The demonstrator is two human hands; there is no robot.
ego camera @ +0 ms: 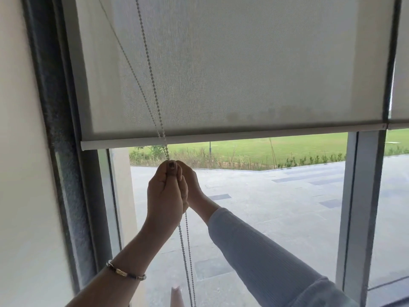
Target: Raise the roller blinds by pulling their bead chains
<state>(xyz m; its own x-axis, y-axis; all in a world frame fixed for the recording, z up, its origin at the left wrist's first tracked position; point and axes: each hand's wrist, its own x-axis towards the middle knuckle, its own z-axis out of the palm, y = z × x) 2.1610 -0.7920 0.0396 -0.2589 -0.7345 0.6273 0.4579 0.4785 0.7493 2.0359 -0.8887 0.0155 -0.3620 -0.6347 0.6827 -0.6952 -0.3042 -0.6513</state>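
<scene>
- The left hand (164, 191) is gripping the bead chain (152, 69) with its fingers (173, 173) closed tightly around it, thumb on top, just below the bottom bar (221, 135) of the blind (232, 63).
- The right hand (193, 187) is sitting right behind the left one and touching it; its fingers are mostly hidden, so I cannot tell if they are closed on the chain.
- The chain is running in two strands from the top of the window, down across the left part of the blind, into the hands, and it is hanging below them between the two forearms.
- The blind is covering the upper part of the window (276, 207), and glass is showing below its bar.
- A bracelet (126, 272) is sitting on the left wrist, and a pale ribbed sleeve (265, 258) is covering the right arm.
- A second blind (401, 74) is hanging to the right at nearly the same height.
</scene>
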